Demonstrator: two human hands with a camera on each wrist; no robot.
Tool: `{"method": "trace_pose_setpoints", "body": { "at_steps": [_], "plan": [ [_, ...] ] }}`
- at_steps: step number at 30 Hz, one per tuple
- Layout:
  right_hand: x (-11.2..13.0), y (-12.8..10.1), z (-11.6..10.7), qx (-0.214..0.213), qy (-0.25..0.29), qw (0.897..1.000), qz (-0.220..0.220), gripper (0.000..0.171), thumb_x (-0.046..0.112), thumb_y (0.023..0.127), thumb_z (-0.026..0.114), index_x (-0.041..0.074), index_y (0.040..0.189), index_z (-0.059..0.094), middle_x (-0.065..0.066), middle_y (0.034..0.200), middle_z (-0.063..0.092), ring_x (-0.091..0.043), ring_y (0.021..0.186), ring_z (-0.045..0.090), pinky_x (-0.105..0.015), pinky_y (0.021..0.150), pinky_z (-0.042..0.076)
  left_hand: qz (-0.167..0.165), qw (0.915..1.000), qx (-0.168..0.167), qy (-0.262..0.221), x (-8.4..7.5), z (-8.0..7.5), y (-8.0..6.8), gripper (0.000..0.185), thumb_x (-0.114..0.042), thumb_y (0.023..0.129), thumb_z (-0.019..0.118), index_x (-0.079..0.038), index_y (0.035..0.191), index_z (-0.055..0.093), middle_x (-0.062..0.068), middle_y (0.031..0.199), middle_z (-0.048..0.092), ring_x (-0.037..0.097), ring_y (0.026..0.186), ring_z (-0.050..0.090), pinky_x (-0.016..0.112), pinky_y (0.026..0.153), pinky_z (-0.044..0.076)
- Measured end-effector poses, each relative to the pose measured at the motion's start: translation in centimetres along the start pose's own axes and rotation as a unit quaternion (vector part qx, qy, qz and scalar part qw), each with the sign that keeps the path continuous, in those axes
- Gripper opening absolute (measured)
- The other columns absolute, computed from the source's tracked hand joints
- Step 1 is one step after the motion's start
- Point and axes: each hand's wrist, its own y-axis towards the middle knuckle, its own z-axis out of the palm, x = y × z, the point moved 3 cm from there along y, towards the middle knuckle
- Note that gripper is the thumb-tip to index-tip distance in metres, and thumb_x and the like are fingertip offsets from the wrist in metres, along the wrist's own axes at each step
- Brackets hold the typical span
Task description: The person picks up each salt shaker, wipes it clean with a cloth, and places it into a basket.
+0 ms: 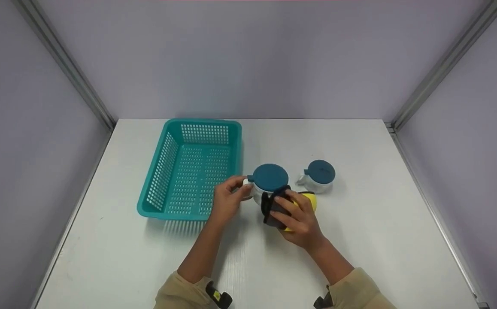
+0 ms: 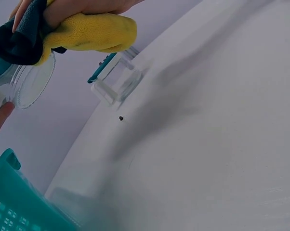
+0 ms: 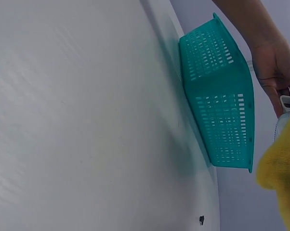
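Observation:
In the head view my left hand (image 1: 226,202) grips the white handle of a clear jar (image 1: 257,194) with a round blue lid (image 1: 270,177). The jar is held up off the table, its clear base (image 2: 36,86) showing in the left wrist view. My right hand (image 1: 302,223) holds a bunched cloth (image 1: 310,201), yellow on one side and dark grey on the other, against the jar's near side. Part of the jar is hidden behind this cloth. A second lidded jar (image 1: 317,185) stands on the table to the right, its handle facing left.
A teal perforated basket (image 1: 143,204) sits to the left, its right side close to my left hand. The white table (image 1: 360,240) is bounded by pale walls (image 1: 248,64) at the back and sides. A small dark speck (image 2: 121,118) lies near the second jar.

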Motion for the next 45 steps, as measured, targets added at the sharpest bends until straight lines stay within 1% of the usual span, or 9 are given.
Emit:
{"method": "trace_pose_setpoints", "body": {
  "at_steps": [2,8,13,17,23,28,37,43,45],
  "plan": [
    [-0.1,-0.1,-0.1,0.003,0.001,1.0,0.003,0.016,0.024,0.088,0.072,0.015,0.1,0.075,-0.014,0.12,0.068,-0.04,0.11,0.058,-0.039,0.107,0.045,-0.006,0.9999,-0.007,-0.006,-0.5,-0.1,-0.1,0.022,-0.015,0.091,0.071,-0.001,0.109,0.072,0.012,0.098,0.066,0.018,0.088,0.064,0.038,0.074,0.061],
    [-0.3,-0.2,0.0,-0.007,-0.005,1.0,0.006,0.015,0.022,0.089,0.07,0.014,0.101,0.076,-0.015,0.117,0.068,-0.033,0.104,0.064,-0.041,0.087,0.054,-0.034,0.9988,-0.027,-0.024,-2.8,-0.2,-0.7,0.019,-0.006,0.092,0.068,0.001,0.109,0.071,0.013,0.098,0.067,0.02,0.094,0.067,0.04,0.077,0.06],
    [-0.3,-0.5,0.1,-0.008,-0.029,0.999,0.016,0.023,0.021,0.09,0.07,0.015,0.112,0.069,-0.016,0.12,0.065,-0.028,0.103,0.064,-0.038,0.087,0.054,-0.026,0.9991,-0.027,-0.023,-2.8,-0.2,-0.8,0.02,-0.007,0.092,0.068,0.002,0.109,0.071,0.013,0.098,0.067,0.019,0.094,0.067,0.043,0.078,0.06],
    [-0.3,-0.6,0.1,0.004,-0.034,0.999,0.021,0.024,0.021,0.091,0.069,0.015,0.115,0.071,-0.014,0.121,0.067,-0.028,0.102,0.065,-0.039,0.084,0.053,-0.027,0.9991,-0.029,-0.016,-2.8,-0.2,-0.9,0.021,-0.008,0.092,0.069,0.002,0.11,0.07,0.014,0.101,0.068,0.018,0.096,0.067,0.044,0.079,0.059],
    [-0.3,-0.6,0.0,0.003,-0.048,0.998,0.029,0.021,0.02,0.092,0.068,0.016,0.112,0.076,-0.007,0.111,0.072,-0.028,0.097,0.065,-0.042,0.078,0.051,-0.036,0.9986,-0.039,-0.006,-2.9,-0.2,-1.0,0.022,-0.01,0.093,0.068,0.001,0.112,0.07,0.014,0.104,0.068,0.019,0.098,0.067,0.041,0.079,0.06],
    [-0.3,-0.7,0.1,-0.002,-0.075,0.996,0.039,0.018,0.02,0.093,0.067,0.02,0.108,0.078,-0.007,0.098,0.07,-0.028,0.094,0.062,-0.042,0.074,0.05,-0.026,0.9993,-0.026,-0.002,-2.8,0.0,-1.0,0.021,-0.011,0.093,0.067,0.0,0.11,0.07,0.015,0.103,0.068,0.021,0.097,0.068,0.04,0.077,0.06],
    [-0.4,-0.5,0.1,-0.018,-0.073,0.996,0.044,0.011,0.024,0.092,0.07,0.017,0.091,0.078,-0.007,0.094,0.069,-0.027,0.091,0.059,-0.041,0.072,0.048,-0.021,0.9996,-0.018,-0.005,-2.4,0.3,-1.0,0.021,-0.011,0.093,0.068,0.001,0.11,0.07,0.014,0.101,0.068,0.022,0.094,0.068,0.04,0.076,0.06],
    [-0.3,-0.4,0.2,-0.003,-0.097,0.994,0.048,0.015,0.026,0.093,0.068,0.022,0.104,0.079,-0.008,0.095,0.066,-0.028,0.093,0.057,-0.043,0.073,0.048,-0.009,0.9999,-0.013,0.003,-2.6,0.3,-1.1,0.02,-0.013,0.093,0.068,0.0,0.109,0.071,0.013,0.098,0.067,0.018,0.09,0.067,0.041,0.076,0.06],
    [-0.3,-0.4,0.2,0.001,-0.102,0.994,0.047,0.016,0.027,0.094,0.067,0.022,0.104,0.079,-0.008,0.094,0.065,-0.029,0.093,0.056,-0.044,0.072,0.047,-0.006,0.9999,-0.011,0.005,-2.8,0.3,-1.2,0.02,-0.012,0.093,0.068,-0.001,0.109,0.072,0.013,0.098,0.067,0.017,0.09,0.066,0.041,0.076,0.06]
  ]
}}
